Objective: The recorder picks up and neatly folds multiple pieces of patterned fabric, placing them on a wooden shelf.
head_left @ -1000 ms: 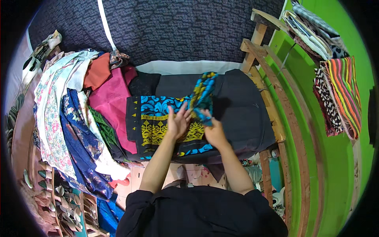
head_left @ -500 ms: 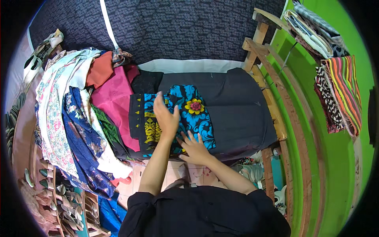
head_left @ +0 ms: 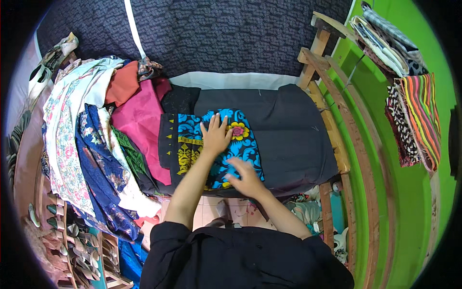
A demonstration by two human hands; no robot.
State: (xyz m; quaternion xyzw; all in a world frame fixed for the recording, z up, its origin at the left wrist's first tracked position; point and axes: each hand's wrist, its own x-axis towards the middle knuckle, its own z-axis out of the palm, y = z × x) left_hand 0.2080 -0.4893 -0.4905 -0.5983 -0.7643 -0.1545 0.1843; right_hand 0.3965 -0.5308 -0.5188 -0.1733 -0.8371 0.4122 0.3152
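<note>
A folded black cloth (head_left: 251, 146) with bright blue leaf shapes, yellow motifs and a pink-and-yellow flower lies on a dark covered bench (head_left: 298, 120). Flat on its middle, just left of the flower, rests my left hand (head_left: 216, 138), its fingers spread. My right hand (head_left: 248, 179) is over the cloth's near right part, thumb and fingers apart and slightly blurred; whether it touches the fabric I cannot tell. Neither hand holds anything. A plain dark band with small yellow triangles runs along the cloth's left edge.
Left of the cloth is a heap of garments: a magenta cloth (head_left: 137, 120), a navy floral one (head_left: 98, 154) and a white floral one (head_left: 67, 130). Wooden rails (head_left: 358, 139) curve along the right side. Striped fabric (head_left: 419, 115) hangs by the green wall. Shoes (head_left: 82, 250) fill a rack lower left.
My left hand has moved right and slightly down, from near the cloth's left part to lying flat at its middle. My right hand has shifted slightly right. The cloth lies flatter at its far edge.
</note>
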